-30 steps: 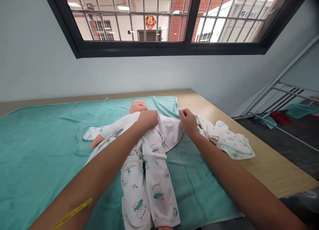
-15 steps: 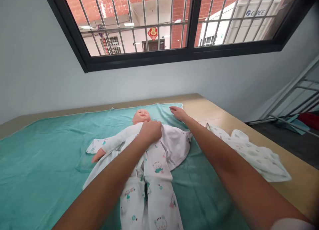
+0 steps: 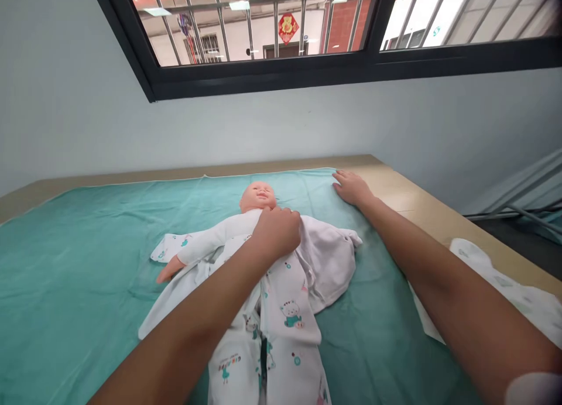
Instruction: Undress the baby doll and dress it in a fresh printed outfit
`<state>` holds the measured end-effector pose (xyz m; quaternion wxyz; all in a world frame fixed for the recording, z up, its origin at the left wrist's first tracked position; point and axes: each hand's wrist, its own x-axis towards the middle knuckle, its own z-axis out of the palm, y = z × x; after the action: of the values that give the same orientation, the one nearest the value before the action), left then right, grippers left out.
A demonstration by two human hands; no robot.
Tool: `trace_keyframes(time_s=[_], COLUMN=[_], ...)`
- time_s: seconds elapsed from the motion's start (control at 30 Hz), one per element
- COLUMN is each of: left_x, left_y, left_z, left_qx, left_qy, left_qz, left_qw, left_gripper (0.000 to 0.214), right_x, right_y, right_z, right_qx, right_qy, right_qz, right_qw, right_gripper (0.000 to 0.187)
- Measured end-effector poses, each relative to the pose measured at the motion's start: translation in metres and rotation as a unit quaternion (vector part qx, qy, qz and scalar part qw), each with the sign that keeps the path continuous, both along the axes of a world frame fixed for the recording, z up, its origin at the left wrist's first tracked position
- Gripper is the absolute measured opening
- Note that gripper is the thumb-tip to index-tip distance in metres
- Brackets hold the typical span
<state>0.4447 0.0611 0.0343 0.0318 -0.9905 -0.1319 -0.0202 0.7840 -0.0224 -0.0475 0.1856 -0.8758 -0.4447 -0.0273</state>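
A baby doll [image 3: 258, 196] lies on its back on a teal towel [image 3: 79, 264], dressed in a white printed romper [image 3: 285, 311]. My left hand [image 3: 278, 232] is closed on the romper fabric at the doll's chest. My right hand [image 3: 351, 186] lies flat with fingers stretched out on the towel's far right corner, right of the doll's head. The romper's right side lies spread open and empty on the towel. The doll's other arm, in its sleeve, sticks out to the left.
The towel covers a wooden table [image 3: 395, 188] set against a pale wall under a barred window [image 3: 307, 30]. Another white printed garment [image 3: 500, 288] lies on the table at right. A metal frame [image 3: 522, 200] stands beyond the table's right edge.
My right hand let go of the cloth beside the doll and reached up to the towel's far right corner, where it now rests flat. My left hand stayed on the doll's chest.
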Motion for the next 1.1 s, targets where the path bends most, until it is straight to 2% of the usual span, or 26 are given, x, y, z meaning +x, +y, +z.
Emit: trace_keyframes(time_s=[0.13,0.23,0.3,0.4,0.5,0.63,0.87,0.97,1.1], left_x=[-0.002,-0.004,-0.004,-0.005,-0.005,-0.004,0.007,0.015,0.024], left_y=[-0.002,-0.002,-0.002,-0.002,0.0,0.001,-0.005,-0.01,-0.013], left_z=[0.005,0.009,0.01,0.011,0.012,0.02,0.049,0.045,0.028], left_qx=[-0.009,-0.019,-0.024,-0.027,-0.033,-0.04,-0.069,-0.062,-0.044], left_qy=[0.017,0.025,0.027,0.037,0.051,0.071,0.187,0.214,0.204], left_qz=[0.011,0.007,0.004,0.0,0.003,0.036,0.054,0.049,0.029], left_qw=[1.0,0.999,0.999,0.999,0.998,0.996,0.979,0.974,0.978], left_gripper=[0.026,0.025,0.026,0.028,0.033,0.043,0.055,0.059,0.058], right_x=[-0.037,-0.082,-0.118,-0.172,-0.205,-0.216,-0.211,-0.211,-0.213], right_y=[-0.019,-0.027,-0.035,-0.056,-0.082,-0.097,-0.092,-0.093,-0.095], right_z=[0.011,0.023,0.027,0.022,0.011,0.005,0.001,-0.001,0.001], right_qx=[0.01,0.052,0.088,0.131,0.181,0.215,0.209,0.22,0.236], right_qy=[0.025,0.046,0.058,0.057,0.028,0.009,0.027,0.041,0.058], right_qz=[-0.044,-0.079,-0.072,-0.057,-0.058,-0.047,-0.017,-0.027,-0.042], right_qw=[0.999,0.994,0.992,0.988,0.981,0.975,0.977,0.974,0.969], right_gripper=[0.027,0.033,0.038,0.039,0.034,0.03,0.023,0.023,0.024])
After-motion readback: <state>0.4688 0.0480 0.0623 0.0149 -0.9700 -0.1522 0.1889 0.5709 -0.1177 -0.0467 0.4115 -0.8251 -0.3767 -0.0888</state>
